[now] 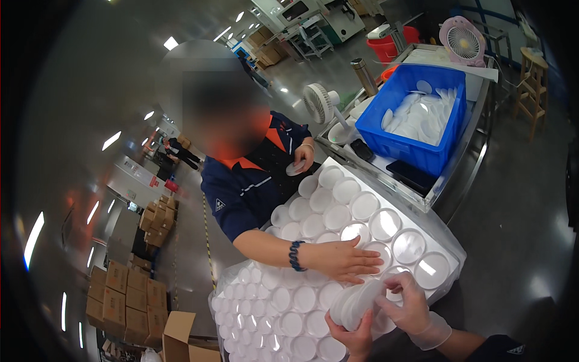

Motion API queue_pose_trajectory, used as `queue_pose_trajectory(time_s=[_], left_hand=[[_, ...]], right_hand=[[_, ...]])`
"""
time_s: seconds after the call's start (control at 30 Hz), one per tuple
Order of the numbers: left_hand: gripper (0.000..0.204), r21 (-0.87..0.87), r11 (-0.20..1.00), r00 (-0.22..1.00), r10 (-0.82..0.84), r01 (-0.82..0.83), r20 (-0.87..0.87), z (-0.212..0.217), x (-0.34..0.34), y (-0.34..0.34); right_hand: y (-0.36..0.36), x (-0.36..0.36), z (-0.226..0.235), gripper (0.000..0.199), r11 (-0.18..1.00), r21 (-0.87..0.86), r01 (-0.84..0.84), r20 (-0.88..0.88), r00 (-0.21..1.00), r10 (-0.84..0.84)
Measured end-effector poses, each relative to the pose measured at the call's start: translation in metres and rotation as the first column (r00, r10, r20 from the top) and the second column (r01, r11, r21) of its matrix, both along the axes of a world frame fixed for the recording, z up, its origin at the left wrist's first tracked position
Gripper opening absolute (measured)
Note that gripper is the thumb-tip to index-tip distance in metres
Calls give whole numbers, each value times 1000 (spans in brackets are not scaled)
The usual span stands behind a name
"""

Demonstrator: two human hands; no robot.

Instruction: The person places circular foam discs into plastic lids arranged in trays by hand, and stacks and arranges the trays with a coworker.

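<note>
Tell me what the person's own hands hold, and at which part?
Both hands hold a stack of white round lids: the left hand under its lower end, the gloved right hand at its upper end.

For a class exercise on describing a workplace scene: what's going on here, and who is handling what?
The person wearing the camera holds a stack of white round lids, the bare left hand under it and the gloved right hand on top. Below lies a white tray filled with rows of round white containers. Across it, a co-worker in a dark blue uniform presses one hand on the containers and holds a lid in the other. A blue crate of more lids stands on the bench behind.
</note>
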State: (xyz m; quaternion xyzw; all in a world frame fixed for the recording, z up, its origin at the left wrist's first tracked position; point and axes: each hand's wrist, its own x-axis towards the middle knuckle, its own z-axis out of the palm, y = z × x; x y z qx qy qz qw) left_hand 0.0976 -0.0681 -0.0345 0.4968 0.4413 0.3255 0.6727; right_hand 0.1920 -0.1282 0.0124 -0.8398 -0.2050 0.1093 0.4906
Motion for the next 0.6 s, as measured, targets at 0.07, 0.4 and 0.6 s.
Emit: queue_pose_trajectory(time_s=[0.07, 0.4, 0.6], left_hand=[[58, 26, 1000, 1000, -3, 3, -22, 2, 0, 5], [50, -424, 905, 967, 87, 24, 241, -3, 19, 47], [48, -206, 977, 918, 39, 47, 395, 36, 75, 146]], right_hand=[[2, 5, 7, 26, 1000, -7, -25, -23, 999, 25], [25, 40, 18, 14, 955, 170, -241, -483, 825, 294], [122, 105, 36, 12, 833, 553, 26, -539, 773, 334]])
